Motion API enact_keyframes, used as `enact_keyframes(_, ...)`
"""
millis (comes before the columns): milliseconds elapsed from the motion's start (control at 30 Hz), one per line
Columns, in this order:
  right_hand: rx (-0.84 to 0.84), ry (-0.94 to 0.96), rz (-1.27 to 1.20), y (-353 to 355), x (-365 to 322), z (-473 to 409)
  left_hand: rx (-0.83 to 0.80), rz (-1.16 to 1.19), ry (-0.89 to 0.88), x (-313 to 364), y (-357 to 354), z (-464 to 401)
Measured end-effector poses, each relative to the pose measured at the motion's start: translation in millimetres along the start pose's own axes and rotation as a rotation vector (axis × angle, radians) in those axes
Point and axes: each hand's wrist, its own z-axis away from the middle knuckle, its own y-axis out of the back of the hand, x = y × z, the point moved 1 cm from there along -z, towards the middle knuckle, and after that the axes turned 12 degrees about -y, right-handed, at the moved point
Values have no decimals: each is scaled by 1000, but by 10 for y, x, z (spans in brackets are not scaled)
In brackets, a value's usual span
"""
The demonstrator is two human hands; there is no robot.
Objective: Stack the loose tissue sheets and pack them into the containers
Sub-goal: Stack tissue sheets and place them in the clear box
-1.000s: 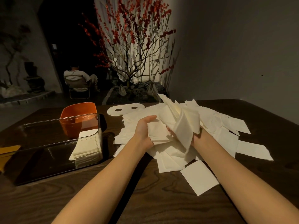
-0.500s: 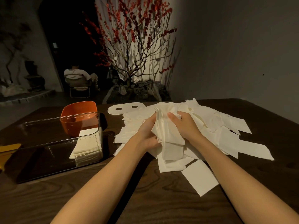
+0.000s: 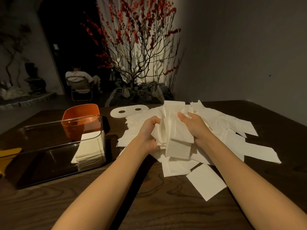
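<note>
A bundle of white tissue sheets (image 3: 174,131) stands roughly upright between my two hands, above a wide heap of loose tissue sheets (image 3: 232,130) on the dark wooden table. My left hand (image 3: 147,135) grips the bundle's left side with curled fingers. Pressing in from the other side, my right hand (image 3: 194,125) curls its fingers over the top edge. To the left lies a clear rectangular container (image 3: 41,130) with a neat stack of tissues (image 3: 89,148) in its right end. Behind it stands an orange container (image 3: 79,113).
A white oval lid with two holes (image 3: 127,111) lies beyond the heap. One single sheet (image 3: 206,183) lies apart near the front. A yellow object (image 3: 8,153) shows at the left edge. A red-blossom branch arrangement and a seated person are far behind the table.
The bundle was folded open in my right hand; both hands have since closed in and squared it upright between them, lifting it slightly toward the heap's far side.
</note>
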Motion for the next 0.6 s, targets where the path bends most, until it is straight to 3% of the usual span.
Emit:
enact_keyframes(267,-91,-112,-93,18,28,16,-35,-1,-60,-4,-38,37)
enact_keyframes(600,-180,-162,-111,80,-6,118,-30,-221,-13,-25,34,-35)
